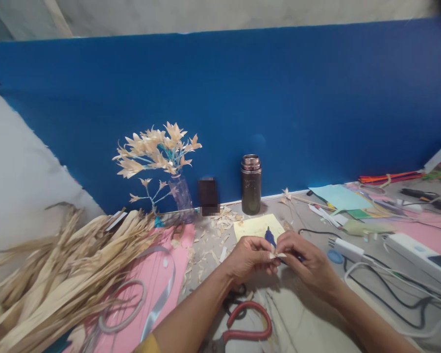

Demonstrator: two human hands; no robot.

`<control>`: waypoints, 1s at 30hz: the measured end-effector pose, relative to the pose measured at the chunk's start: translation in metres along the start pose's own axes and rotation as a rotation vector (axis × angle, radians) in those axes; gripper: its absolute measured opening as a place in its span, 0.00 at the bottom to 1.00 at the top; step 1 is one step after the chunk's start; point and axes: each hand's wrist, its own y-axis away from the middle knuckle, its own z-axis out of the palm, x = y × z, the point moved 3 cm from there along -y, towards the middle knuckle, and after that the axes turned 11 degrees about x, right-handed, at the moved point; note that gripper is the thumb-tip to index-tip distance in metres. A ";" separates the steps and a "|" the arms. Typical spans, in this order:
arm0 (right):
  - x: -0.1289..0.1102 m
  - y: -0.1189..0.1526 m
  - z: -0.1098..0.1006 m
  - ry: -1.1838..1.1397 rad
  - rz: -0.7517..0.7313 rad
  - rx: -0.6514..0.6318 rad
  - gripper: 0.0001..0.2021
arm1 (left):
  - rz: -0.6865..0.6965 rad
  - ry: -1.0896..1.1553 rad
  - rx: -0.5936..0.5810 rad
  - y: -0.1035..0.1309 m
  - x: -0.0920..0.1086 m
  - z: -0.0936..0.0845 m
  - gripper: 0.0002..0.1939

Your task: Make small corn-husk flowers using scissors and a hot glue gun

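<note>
A: What do we place at the centre of the scene?

B: We place a small pale piece [280,255], held between the two hands, near the middle and just right of centre.

A: How do we describe the hands?

B: We see the left hand [253,256] with its fingers curled, thumb and forefinger pinched on the piece; the right hand [306,259] closes likewise on it from the right.

A: What do we note around them?

B: Just beyond stands the tip of a dark blue pointed tool [269,236], before a yellow sheet [255,225]. On the near side, we find a red-handled tool [249,335], its blades hidden from us.

A: And farther out?

B: On the left, we observe dried husks [73,255] beside a pink sheet [182,245]; on the far side, pale flowers [158,149] above a clear bottle [182,196], and a dark flask [251,192]. On the right lies a white power strip [415,252] among cables [389,296].
</note>
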 end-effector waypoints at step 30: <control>0.002 0.000 0.002 -0.012 0.074 -0.081 0.08 | -0.006 -0.072 -0.045 0.000 0.000 -0.005 0.20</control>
